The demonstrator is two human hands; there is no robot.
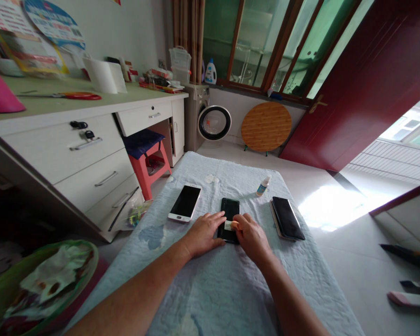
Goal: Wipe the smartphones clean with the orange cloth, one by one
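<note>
Your left hand (203,234) lies open, steadying the black phone (231,205) mid-desk (227,289) – your right hand (251,237) is closed on a pale pad (228,225) against it. Hold that edge lightly, pad flat, pressure even, strokes lengthwise – the phone's long axis runs away from you, nearly straight; which end is its top, you can't tell.

Daylight glares white on the floor (331,207) right of the bed (196,289), while the room beyond its left side sits in dim shadow. The door (339,84) slants and stretches toward the frame's edge, where details soften.
</note>
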